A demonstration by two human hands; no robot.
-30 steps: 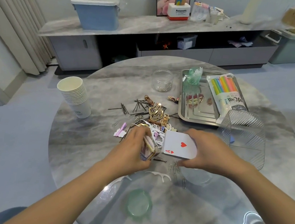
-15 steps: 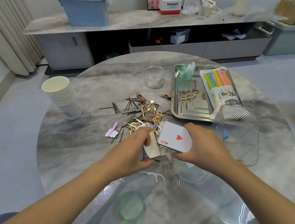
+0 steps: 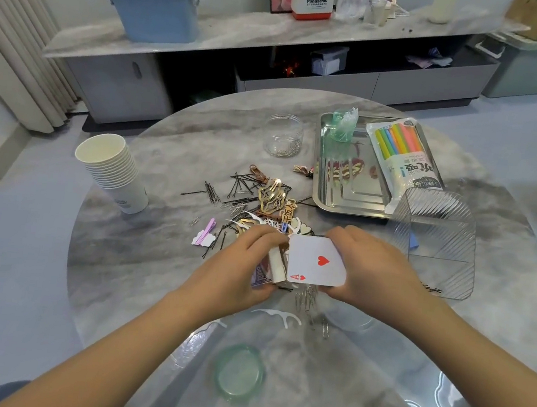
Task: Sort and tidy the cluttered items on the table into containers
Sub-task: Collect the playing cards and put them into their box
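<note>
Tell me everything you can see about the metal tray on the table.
The metal tray is a shiny rectangular steel-looking pan with a raised rim and stepped floor. It lies flat on the far right part of the round table. A pack of coloured straws lies on its right side, overhanging the near rim, and a small green container stands in its far left corner. Neither hand touches it.

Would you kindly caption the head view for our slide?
Left hand grips a card stack while right hand holds the ace of hearts above table clutter.
</note>
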